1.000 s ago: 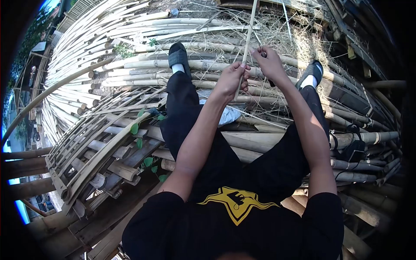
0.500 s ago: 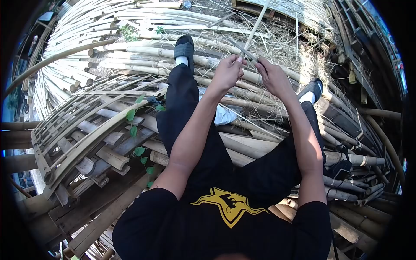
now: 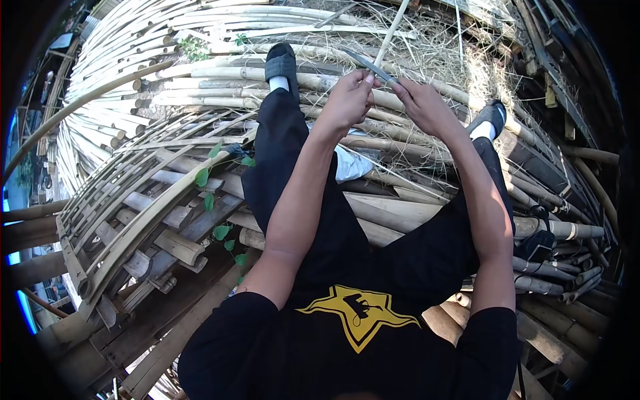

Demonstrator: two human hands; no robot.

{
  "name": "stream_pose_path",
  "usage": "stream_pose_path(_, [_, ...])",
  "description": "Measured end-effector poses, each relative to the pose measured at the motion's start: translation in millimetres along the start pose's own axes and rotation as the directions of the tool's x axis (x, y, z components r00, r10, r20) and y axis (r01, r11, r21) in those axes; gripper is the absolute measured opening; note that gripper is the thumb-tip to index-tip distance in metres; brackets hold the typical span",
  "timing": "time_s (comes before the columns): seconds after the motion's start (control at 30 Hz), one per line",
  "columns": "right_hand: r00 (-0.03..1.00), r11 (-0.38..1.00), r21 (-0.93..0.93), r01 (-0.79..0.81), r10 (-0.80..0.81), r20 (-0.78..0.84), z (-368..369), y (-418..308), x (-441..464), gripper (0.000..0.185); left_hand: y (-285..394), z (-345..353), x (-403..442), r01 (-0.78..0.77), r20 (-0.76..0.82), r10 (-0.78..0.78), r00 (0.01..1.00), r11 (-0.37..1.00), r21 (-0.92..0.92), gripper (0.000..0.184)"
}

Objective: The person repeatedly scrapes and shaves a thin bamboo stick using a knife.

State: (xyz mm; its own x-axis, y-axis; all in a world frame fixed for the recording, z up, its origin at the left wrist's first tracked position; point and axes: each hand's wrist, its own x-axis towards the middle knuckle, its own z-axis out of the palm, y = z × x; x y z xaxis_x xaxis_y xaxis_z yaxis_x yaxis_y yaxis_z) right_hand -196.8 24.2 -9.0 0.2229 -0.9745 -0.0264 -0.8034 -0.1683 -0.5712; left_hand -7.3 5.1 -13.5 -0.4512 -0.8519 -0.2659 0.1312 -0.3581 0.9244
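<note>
My left hand (image 3: pixel 348 101) is closed on the near end of a pale bamboo strip (image 3: pixel 392 33), which slants away from me toward the top of the view. My right hand (image 3: pixel 425 107) grips a knife (image 3: pixel 369 65), its handle mostly hidden in the fingers. The grey blade points up and left, crossing the strip just beyond my left thumb. Whether the edge bites into the strip cannot be made out. Both hands are held out above a layer of bamboo poles (image 3: pixel 393 145), between my outstretched legs.
A lattice of split bamboo (image 3: pixel 157 193) lies at my left, with a green vine (image 3: pixel 221 232) beside it. Thin shavings (image 3: pixel 433 57) litter the ground ahead. A white bag (image 3: pixel 351 165) sits near my left leg. More poles (image 3: pixel 560 230) are stacked at right.
The whole view has shifted slightly. The knife blade has turned and shows more of its flat side across the strip. Both hands keep their grips.
</note>
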Motion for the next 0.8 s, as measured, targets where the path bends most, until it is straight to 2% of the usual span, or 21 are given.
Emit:
stream_pose_path(0.07, [0.998,0.998,0.026,0.057,-0.057,0.001,0,-5,-2,0.04,1,1,0,0.03,0.017,-0.03,0.999,1.0,0.0,0.017])
stream_pose_path(0.23, [0.999,1.0,0.024,0.009,-0.01,0.048,1,-5,-2,0.048,2,2,0,0.057,0.082,-0.05,0.995,0.994,-0.088,0.011])
stream_pose_path(0.3, [0.999,0.999,0.049,0.013,-0.015,0.044,0,-5,-2,0.046,3,2,1,0.054,0.097,-0.042,0.994,0.99,-0.13,0.01])
stream_pose_path(0.37, [0.998,0.997,0.058,0.055,-0.056,0.028,2,-3,-3,0.044,4,2,0,0.047,0.083,-0.039,0.996,0.994,-0.095,0.01])
stream_pose_path(0.47, [0.999,0.999,0.038,0.026,-0.027,0.036,-3,-5,-5,0.044,4,3,-1,0.038,0.075,-0.033,0.997,0.997,-0.067,0.011])
stream_pose_path(0.53, [0.999,0.998,0.045,0.035,-0.036,0.009,-1,7,-2,0.044,3,2,-3,0.04,0.082,-0.034,0.996,0.997,-0.07,0.012])
stream_pose_path(0.6, [0.998,0.998,0.058,-0.003,0.006,-0.057,1,16,2,0.045,4,0,-4,0.048,0.153,-0.027,0.988,0.989,-0.138,0.014])
stream_pose_path(0.63, [0.999,0.998,-0.058,-0.039,0.037,-0.039,-10,15,2,0.045,3,2,-6,0.052,0.158,-0.031,0.987,0.99,-0.13,0.014])
stream_pose_path(0.73, [0.994,0.996,-0.091,0.009,-0.019,-0.109,-14,32,12,0.046,1,6,-8,0.088,0.165,-0.062,0.984,0.984,-0.155,0.015])
stream_pose_path(0.8, [0.99,0.998,-0.057,0.003,-0.011,-0.139,-9,31,13,0.045,0,10,-2,0.069,0.108,-0.051,0.993,0.982,-0.178,0.015])
